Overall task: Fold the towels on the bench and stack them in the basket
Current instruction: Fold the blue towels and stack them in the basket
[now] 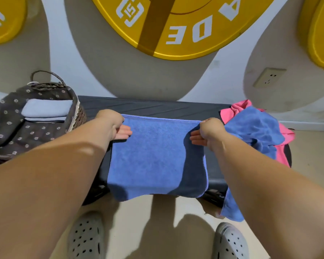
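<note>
From the head camera, I'm watching both hands working the blue towel [157,156], which is lying flat across the bench [157,107] with its near edge hanging over the front. The left hand [114,126] is pinching the far left corner and the right hand [208,131] is pinching the far right one, each clamped on cloth. The basket [77,109] is sitting at the left end with a pale folded towel [47,109] inside; a blue and pink heap [254,128] is waiting on the right. I'm judging the fold needs even tension: both corners travelling together toward the near edge and landing square before any smoothing.
</note>
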